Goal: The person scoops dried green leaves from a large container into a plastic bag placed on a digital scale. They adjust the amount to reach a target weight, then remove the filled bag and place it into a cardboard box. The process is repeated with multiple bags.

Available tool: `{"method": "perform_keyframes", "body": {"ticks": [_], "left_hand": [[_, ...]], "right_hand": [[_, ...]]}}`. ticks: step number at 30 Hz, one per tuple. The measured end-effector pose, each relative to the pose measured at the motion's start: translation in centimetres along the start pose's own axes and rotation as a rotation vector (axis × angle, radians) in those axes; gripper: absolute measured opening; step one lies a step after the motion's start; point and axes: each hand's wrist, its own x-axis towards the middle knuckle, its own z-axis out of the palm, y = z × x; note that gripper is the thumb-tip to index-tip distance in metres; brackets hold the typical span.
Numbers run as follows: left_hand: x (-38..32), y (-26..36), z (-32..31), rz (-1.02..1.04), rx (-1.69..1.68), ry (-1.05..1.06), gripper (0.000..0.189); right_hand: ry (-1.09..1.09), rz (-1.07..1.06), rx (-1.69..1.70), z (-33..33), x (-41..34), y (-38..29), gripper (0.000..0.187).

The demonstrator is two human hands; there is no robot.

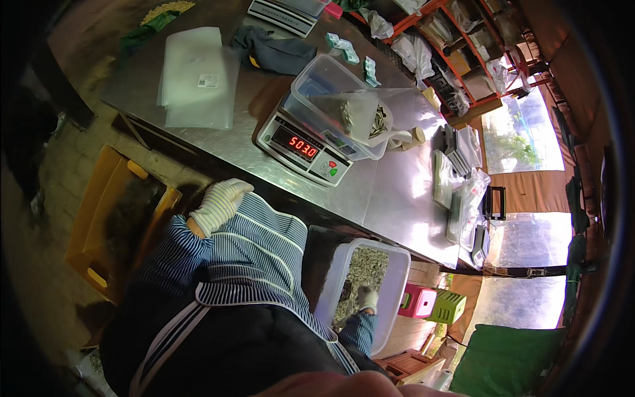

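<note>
My left hand (221,206), in a striped knit glove, rests at the edge of my striped apron (263,238). Its fingers point towards the table, and nothing shows in it. At my right, my right hand (368,299), also gloved, reaches down into a white plastic tub (404,278) of small elongated grey pieces (367,265). Its fingertips are hard to make out against them. On the steel table, a digital scale (278,144) with lit red digits carries a clear plastic box (302,82). A plastic bag (354,109) lies tilted in the box, its mouth showing similar dark pieces (378,122).
Clear plastic bags (193,74) lie stacked left of the scale, near a grey cloth (273,52). Small green-and-white packets (345,47) lie beyond. A yellow crate (89,218) stands by my left side. Pink (419,300) and green stools (446,306) stand past the tub.
</note>
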Motion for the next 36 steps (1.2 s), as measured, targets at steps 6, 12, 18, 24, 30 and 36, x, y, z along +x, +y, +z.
{"method": "perform_keyframes", "body": {"ticks": [6,12,18,24,30,36], "left_hand": [[0.4,0.3,0.4,0.009,0.065,-0.041,0.023],[0.1,0.3,0.7,-0.065,0.145,-0.112,0.022],[0.0,-0.2,0.0,-0.02,0.186,-0.078,0.023],[3.3,3.4,-3.2,-0.011,0.178,-0.075,0.022],[14.0,11.4,-6.3,0.517,0.435,0.196,0.052],[21.2,19.9,-7.6,0.934,0.668,0.118,0.072]], "right_hand": [[-0.355,0.112,0.579,5.2,-2.4,-3.4,0.03],[-0.369,-0.087,0.39,12.3,3.8,2.8,0.043],[0.073,0.053,0.302,2.1,1.0,-4.3,0.013],[0.509,-0.353,0.462,-9.4,5.8,-8.6,0.035],[0.524,-0.922,0.49,-27.3,1.4,-27.5,0.07],[0.665,-1.167,-0.056,-34.4,1.0,-37.1,0.081]]}}
